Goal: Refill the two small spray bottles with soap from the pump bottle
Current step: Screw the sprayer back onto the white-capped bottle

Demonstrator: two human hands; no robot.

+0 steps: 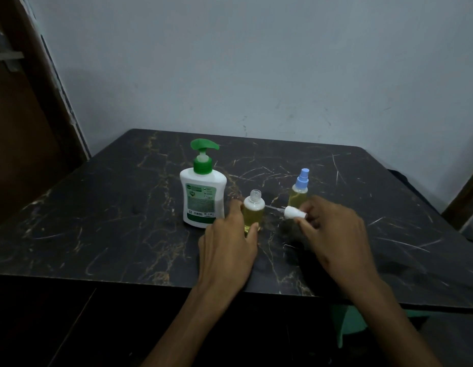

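Bottle (pixel 253 213) stands uncapped between my left fingers (pixel 236 207); my right fingers (pixel 305 221) pinch its sprayer (pixel 295 212); a nudge could spill it.

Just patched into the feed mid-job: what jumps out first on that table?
At the table's middle, the left hand grips an uncapped spray bottle holding yellowish liquid, its threaded neck bare. Just to its right, the right hand pinches the removed white spray cap, dip tube pointing toward the bottle. A white pump bottle with a green pump stands to the left, and a second spray bottle with a blue cap stands behind the right hand.
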